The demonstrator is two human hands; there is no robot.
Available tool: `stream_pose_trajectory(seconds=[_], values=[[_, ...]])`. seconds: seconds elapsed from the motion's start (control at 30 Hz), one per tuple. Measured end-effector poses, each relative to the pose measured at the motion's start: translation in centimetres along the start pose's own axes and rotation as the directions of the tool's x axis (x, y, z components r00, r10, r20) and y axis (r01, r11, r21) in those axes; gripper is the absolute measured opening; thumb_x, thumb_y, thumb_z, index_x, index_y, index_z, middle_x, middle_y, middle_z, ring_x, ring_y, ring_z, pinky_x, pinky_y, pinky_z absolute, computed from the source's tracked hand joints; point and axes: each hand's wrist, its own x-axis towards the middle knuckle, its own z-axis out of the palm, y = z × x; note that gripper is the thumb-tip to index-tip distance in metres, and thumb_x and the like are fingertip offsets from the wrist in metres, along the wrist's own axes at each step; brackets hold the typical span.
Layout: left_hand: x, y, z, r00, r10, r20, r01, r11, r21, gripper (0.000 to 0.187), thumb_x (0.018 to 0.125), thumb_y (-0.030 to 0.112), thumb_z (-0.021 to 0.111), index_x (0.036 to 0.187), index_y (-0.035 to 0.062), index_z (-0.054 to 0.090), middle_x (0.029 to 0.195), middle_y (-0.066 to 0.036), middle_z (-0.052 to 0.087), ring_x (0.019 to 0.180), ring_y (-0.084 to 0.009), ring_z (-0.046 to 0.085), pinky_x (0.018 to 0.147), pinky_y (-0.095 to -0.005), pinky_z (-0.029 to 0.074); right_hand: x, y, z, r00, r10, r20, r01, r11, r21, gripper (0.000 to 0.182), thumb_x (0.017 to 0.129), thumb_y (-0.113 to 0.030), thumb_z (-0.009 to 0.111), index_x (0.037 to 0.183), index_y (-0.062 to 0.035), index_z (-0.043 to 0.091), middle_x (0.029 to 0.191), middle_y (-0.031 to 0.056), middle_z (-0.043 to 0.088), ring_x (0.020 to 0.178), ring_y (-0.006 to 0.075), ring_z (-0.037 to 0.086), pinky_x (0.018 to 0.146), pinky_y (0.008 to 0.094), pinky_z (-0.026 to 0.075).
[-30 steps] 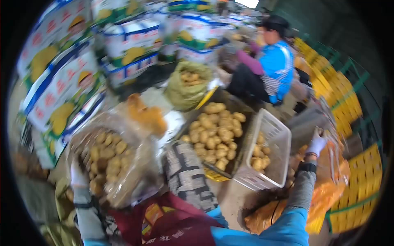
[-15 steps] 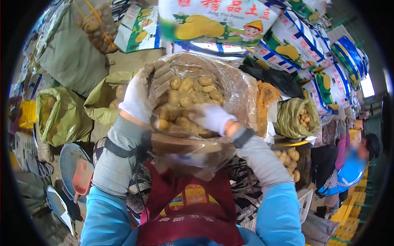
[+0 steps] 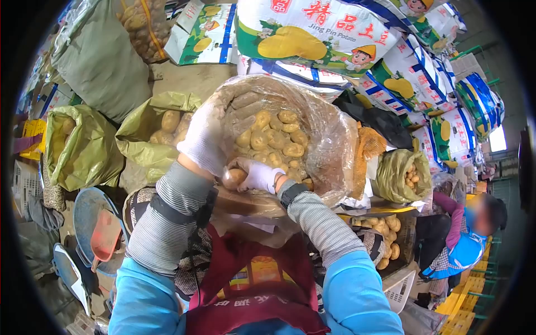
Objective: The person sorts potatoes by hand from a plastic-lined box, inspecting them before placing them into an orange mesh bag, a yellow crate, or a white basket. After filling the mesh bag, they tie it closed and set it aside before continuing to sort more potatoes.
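Observation:
In front of me stands a box lined with clear plastic (image 3: 329,139), with many potatoes (image 3: 273,139) inside. My left hand (image 3: 215,131), in a white glove with dirty fingers, reaches over the box's left side. Its fingers are stretched out along the inside of the liner, beside the potatoes, holding nothing that I can see. My right hand (image 3: 258,176), also gloved, is closed around a brownish potato (image 3: 234,178) at the near left rim, just below my left wrist.
Green woven sacks of potatoes (image 3: 84,151) stand at the left and right. Printed potato cartons (image 3: 312,36) lie beyond the box. A blue basin (image 3: 89,209) holds a red scoop (image 3: 108,234). A crate of potatoes (image 3: 399,257) is near my right arm. Another person (image 3: 466,240) sits at far right.
My right hand has moved left and toward me, and now grips a potato at the near rim. My left hand has shifted slightly right, fingers inside the liner. The view has shifted slightly.

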Motion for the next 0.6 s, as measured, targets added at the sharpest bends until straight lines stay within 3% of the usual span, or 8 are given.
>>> stream_pose_trajectory(seconds=[0.17,0.23,0.3,0.37,0.4,0.5,0.57,0.6], values=[[0.6,-2.4,-0.6,0.987,0.092,0.128,-0.11,0.984,0.138,0.039,0.105,0.025,0.043,0.134,-0.0003,0.05,0.124,-0.013,0.062,0.104,-0.0213,0.066,0.082,-0.0286,0.058,-3.9,-1.7,0.7,0.997,0.049,-0.067,-0.05,0.999,-0.009,0.066,0.07,-0.011,0.082,0.129,-0.0064,0.05,0.119,0.0101,0.062,0.11,0.023,0.059,0.097,0.032,0.045],[1.2,-3.5,-0.6,0.995,0.029,0.091,-0.033,0.999,0.043,0.038,0.105,0.026,0.043,0.132,-0.0002,0.051,0.122,-0.013,0.063,0.102,-0.0215,0.067,0.081,-0.029,0.059,-4.3,-2.0,1.9,0.994,0.009,-0.11,-0.006,1.0,0.02,0.064,0.072,-0.011,0.081,0.127,-0.0053,0.05,0.119,0.0104,0.061,0.108,0.0222,0.058,0.096,0.0315,0.045],[1.1,-3.8,-0.2,0.998,-0.019,0.066,0.017,1.0,0.025,0.038,0.105,0.026,0.043,0.131,0.0001,0.052,0.119,-0.013,0.065,0.1,-0.0213,0.068,0.08,-0.0288,0.059,-4.8,-1.1,2.4,0.989,-0.114,-0.091,0.132,0.964,0.229,0.059,0.075,-0.01,0.077,0.128,-0.0071,0.051,0.117,0.008,0.062,0.103,0.02,0.058,0.093,0.0312,0.046],[0.8,-4.0,0.3,0.997,-0.052,0.062,0.047,0.995,0.085,0.037,0.105,0.027,0.043,0.129,0.0008,0.054,0.114,-0.012,0.067,0.097,-0.0205,0.068,0.079,-0.0281,0.058,-7.5,-0.4,1.1,0.981,-0.187,-0.056,0.19,0.856,0.481,0.056,0.078,-0.012,0.075,0.128,-0.008,0.052,0.115,0.007,0.062,0.1,0.0176,0.059,0.088,0.0299,0.049],[0.8,-4.1,0.4,0.995,-0.09,0.04,0.085,0.991,0.102,0.037,0.105,0.028,0.044,0.128,0.0011,0.055,0.111,-0.011,0.067,0.096,-0.0202,0.068,0.078,-0.0279,0.058,-10.0,-1.5,0.3,0.996,-0.082,-0.043,0.089,0.741,0.665,0.058,0.081,-0.013,0.071,0.135,-0.0099,0.048,0.119,0.0076,0.062,0.099,0.017,0.062,0.076,0.0273,0.051],[0.7,-4.8,0.7,0.962,-0.25,0.106,0.234,0.961,0.144,0.038,0.105,0.03,0.044,0.126,0.0018,0.057,0.104,-0.01,0.07,0.092,-0.0195,0.069,0.074,-0.0276,0.058,-15.6,-0.8,-3.2,1.0,0.017,-0.021,0.014,0.317,0.948,0.056,0.085,-0.011,0.069,0.137,-0.0086,0.049,0.125,0.0072,0.061,0.103,0.018,0.062,0.076,0.0309,0.053],[-0.2,-4.9,1.4,0.87,-0.396,0.294,0.346,0.915,0.207,0.038,0.104,0.031,0.044,0.126,0.0022,0.058,0.102,-0.01,0.071,0.089,-0.0189,0.07,0.07,-0.0276,0.057,-19.3,-1.8,-5.1,0.984,-0.012,-0.176,0.171,0.309,0.936,0.061,0.086,-0.011,0.069,0.142,-0.0128,0.045,0.127,0.0098,0.061,0.103,0.0203,0.066,0.07,0.0284,0.053],[-1.1,-5.4,3.5,0.916,-0.389,0.097,0.328,0.867,0.374,0.038,0.105,0.031,0.042,0.125,0.0031,0.059,0.1,-0.009,0.071,0.083,-0.0187,0.07,0.065,-0.0289,0.056,-20.7,-2.4,-5.8,0.969,-0.021,-0.248,0.24,0.331,0.913,0.063,0.086,-0.01,0.069,0.143,-0.0135,0.044,0.128,0.0103,0.06,0.103,0.0221,0.066,0.07,0.0283,0.054]])
